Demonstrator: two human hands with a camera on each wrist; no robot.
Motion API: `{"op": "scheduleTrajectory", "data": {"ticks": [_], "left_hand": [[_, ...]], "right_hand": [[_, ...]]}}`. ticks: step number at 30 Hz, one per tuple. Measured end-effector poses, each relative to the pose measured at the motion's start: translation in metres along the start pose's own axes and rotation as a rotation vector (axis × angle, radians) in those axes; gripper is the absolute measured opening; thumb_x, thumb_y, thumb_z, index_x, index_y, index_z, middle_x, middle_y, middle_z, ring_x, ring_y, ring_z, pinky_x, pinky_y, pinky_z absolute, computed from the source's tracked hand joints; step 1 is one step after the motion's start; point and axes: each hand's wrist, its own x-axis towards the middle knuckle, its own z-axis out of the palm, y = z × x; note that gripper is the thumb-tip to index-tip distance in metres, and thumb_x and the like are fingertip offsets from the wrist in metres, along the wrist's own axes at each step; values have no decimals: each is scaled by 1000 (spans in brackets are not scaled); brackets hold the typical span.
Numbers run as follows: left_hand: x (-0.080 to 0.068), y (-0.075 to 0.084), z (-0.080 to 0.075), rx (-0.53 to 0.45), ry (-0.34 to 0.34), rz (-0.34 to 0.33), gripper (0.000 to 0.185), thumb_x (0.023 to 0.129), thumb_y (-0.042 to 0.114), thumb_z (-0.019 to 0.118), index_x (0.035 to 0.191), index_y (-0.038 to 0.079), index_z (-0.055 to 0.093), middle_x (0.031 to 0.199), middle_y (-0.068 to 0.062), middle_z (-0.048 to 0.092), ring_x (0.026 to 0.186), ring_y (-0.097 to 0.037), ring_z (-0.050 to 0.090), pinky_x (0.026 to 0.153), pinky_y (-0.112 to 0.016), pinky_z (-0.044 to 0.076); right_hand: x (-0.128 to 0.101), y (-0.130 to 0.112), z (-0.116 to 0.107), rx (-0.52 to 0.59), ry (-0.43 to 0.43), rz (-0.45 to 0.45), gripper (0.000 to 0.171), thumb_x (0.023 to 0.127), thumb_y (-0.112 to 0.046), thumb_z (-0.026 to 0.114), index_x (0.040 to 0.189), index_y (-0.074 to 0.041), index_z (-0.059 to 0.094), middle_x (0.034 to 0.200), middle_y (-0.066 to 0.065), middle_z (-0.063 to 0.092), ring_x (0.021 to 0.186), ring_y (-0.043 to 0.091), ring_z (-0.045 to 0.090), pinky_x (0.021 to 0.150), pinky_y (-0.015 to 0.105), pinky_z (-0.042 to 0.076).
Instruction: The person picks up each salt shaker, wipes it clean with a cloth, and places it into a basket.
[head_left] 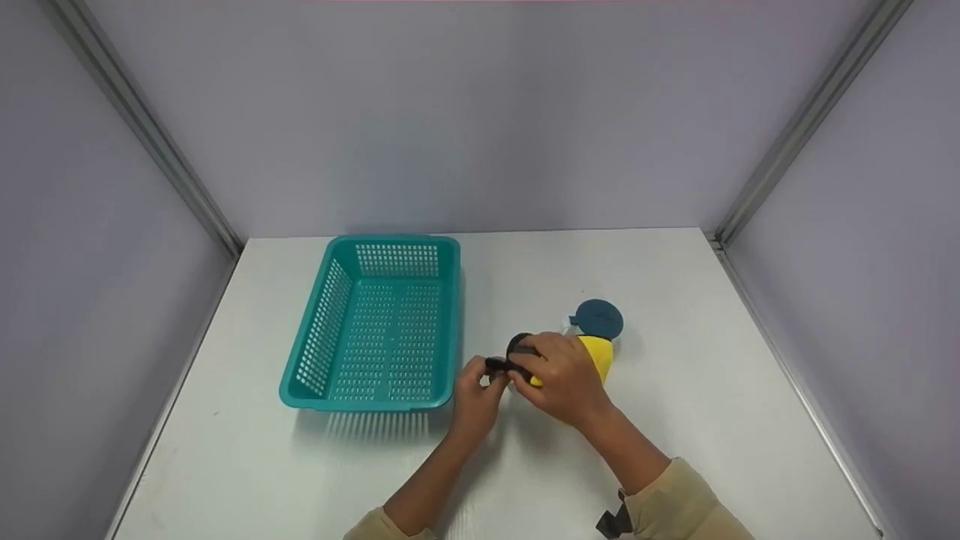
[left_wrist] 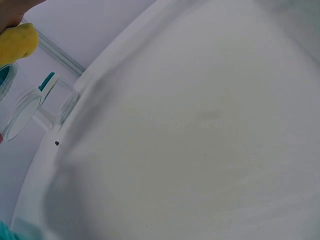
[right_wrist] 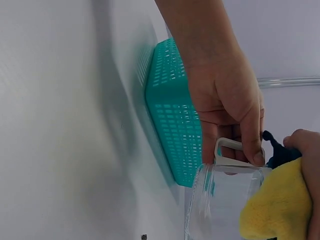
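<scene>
Yellow cloth (head_left: pixel 598 356) sits under the right hand (head_left: pixel 562 379), which is curled around it and pressing it against a clear plastic jug (right_wrist: pixel 220 205). Jug is barely readable from the head view; the right wrist view shows its see-through wall and a white handle (right_wrist: pixel 231 146) at the top. Left hand (head_left: pixel 480 390) is just beside the right hand, on its inner side, fingers curled around that white handle, thumb (right_wrist: pixel 252 145) clamped on the jug's rim. A dark bit of something (head_left: pixel 501 365) shows between the two hands; can't tell what it is. Both hands grasping, none released.

Dark blue round lid (head_left: pixel 598 317) lies flat on the tabletop (head_left: pixel 675 285) just beyond the right hand, touching or nearly touching the far edge of the cloth. Teal slotted basket (head_left: pixel 375 322) sits on the far side of the left hand, away from the right one, near it but not touching. Nothing visible inside it.

Left wrist view is mostly blurred white tabletop; cloth (left_wrist: pixel 17 44) and a clear round part of the jug (left_wrist: pixel 21 114) show at the frame edge. Tan sleeves (head_left: pixel 686 495) on both forearms, dark strap (head_left: pixel 615 521) at the right wrist.
</scene>
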Motion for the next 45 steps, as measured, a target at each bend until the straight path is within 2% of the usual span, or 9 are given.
{"op": "scheduleTrajectory", "data": {"ticks": [6, 16, 20, 27, 36, 42, 45], "left_hand": [[0, 0, 1, -2, 26, 11, 12, 89, 7, 71, 100, 10, 70, 93, 1, 68, 83, -10, 60, 74, -31, 55], [2, 4, 1, -37, 65, 9, 5, 90, 11, 72, 95, 12, 72, 84, 2, 64, 82, -12, 58, 74, -28, 52], [0, 5, 1, -58, 64, 4, 6, 90, 12, 72, 95, 13, 72, 85, 1, 65, 81, -13, 58, 75, -28, 52], [0, 5, 1, -17, 53, 5, 6, 88, 8, 72, 94, 8, 70, 83, -1, 63, 80, -12, 57, 71, -26, 51], [0, 4, 0, -74, 65, 28, 11, 89, 1, 67, 100, 4, 68, 96, -7, 70, 88, -15, 65, 77, -37, 57], [1, 6, -1, -49, 76, 0, 12, 89, 2, 68, 100, 7, 70, 94, -3, 70, 89, -12, 64, 77, -31, 56], [2, 8, -1, -60, 88, 8, 11, 89, 3, 70, 98, 9, 71, 91, -1, 69, 85, -11, 62, 75, -28, 54]], "right_hand": [[-1, 1, -3, 10, 8, -3, 20, 84, -32, 70, 95, -18, 77, 98, 1, 70, 93, 20, 64, 79, 39, 55], [-5, 5, -5, 28, 76, 8, 18, 85, -31, 70, 94, -16, 76, 99, 2, 70, 95, 22, 65, 83, 41, 55], [-8, 5, -2, 18, 103, 4, 19, 86, -31, 70, 94, -15, 76, 98, 2, 70, 95, 23, 65, 83, 41, 55], [-3, -1, -1, -8, 115, 2, 21, 86, -32, 68, 96, -15, 77, 100, 3, 69, 96, 23, 65, 81, 41, 54], [2, -8, 2, -18, 109, -41, 23, 87, -34, 68, 100, -17, 78, 100, 3, 69, 96, 23, 64, 81, 41, 54], [2, -6, 1, -8, 130, -51, 23, 85, -33, 70, 101, -17, 78, 102, 4, 69, 98, 23, 64, 84, 42, 54], [1, -5, -2, -2, 152, -54, 24, 85, -33, 70, 102, -17, 78, 103, 4, 69, 99, 24, 64, 86, 42, 54]]}}
